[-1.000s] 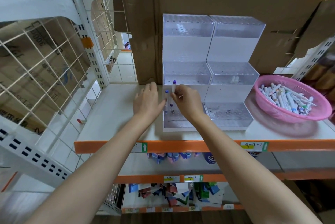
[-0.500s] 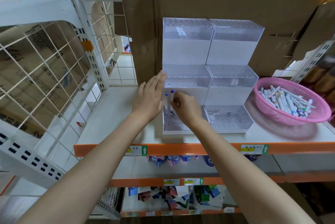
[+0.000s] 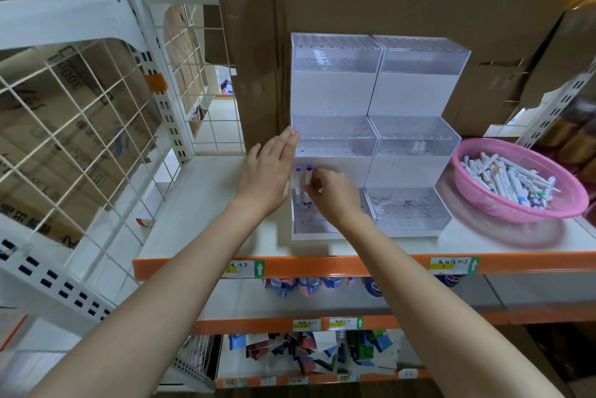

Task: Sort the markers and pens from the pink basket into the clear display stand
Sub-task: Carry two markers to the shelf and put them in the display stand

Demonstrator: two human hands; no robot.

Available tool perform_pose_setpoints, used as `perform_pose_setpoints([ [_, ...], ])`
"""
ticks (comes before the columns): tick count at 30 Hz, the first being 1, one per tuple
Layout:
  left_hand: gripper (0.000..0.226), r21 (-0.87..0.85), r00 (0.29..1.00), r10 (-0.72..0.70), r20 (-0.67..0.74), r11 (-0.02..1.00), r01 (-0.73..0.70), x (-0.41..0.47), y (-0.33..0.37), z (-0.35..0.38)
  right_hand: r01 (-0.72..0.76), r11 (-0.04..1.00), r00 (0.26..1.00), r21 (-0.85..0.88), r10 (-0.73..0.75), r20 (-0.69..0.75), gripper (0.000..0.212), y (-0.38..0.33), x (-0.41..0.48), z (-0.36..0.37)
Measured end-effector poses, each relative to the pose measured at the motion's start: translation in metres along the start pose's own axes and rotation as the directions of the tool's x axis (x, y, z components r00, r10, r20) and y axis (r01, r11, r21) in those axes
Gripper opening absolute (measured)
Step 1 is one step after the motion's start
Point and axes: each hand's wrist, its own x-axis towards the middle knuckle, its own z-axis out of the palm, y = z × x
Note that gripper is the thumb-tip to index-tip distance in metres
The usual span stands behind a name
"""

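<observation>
A clear three-step display stand (image 3: 416,94) stands on the white shelf against cardboard boxes. Two white markers with blue caps stand upright in the bottom left step; my right hand (image 3: 332,196) pinches the right-hand marker (image 3: 309,175), and the other marker (image 3: 298,178) stands just left of it. With straight fingers, my left hand (image 3: 269,171) lies flat against the stand's left side. The pink basket (image 3: 516,210), at the right of the shelf, holds several white markers and pens (image 3: 503,183).
The shelf (image 3: 200,204) has an orange front edge with price labels. A white wire-grid rack (image 3: 96,126) stands to the left. A small white box (image 3: 151,204) leans by the rack. Lower shelves hold coloured packets (image 3: 306,355).
The marker in my right hand has gone down into the bottom left step, level with the first. My left hand slid up the stand's left side and flattened.
</observation>
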Motion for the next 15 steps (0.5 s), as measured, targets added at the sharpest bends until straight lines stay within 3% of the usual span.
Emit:
perform_pose_setpoints([
  [9,0.078,0.012,1.0,-0.005,0.023,1.0,0.005,-0.001,0.002,-0.002,-0.064,0.998,0.998,0.015,0.064,0.024,0.015,0.002,-0.002,0.003],
  [15,0.066,0.019,0.998,-0.05,-0.035,0.999,0.051,0.006,0.013,-0.008,0.048,0.999,0.984,-0.003,-0.048,-0.173,0.022,0.005,-0.005,-0.017],
])
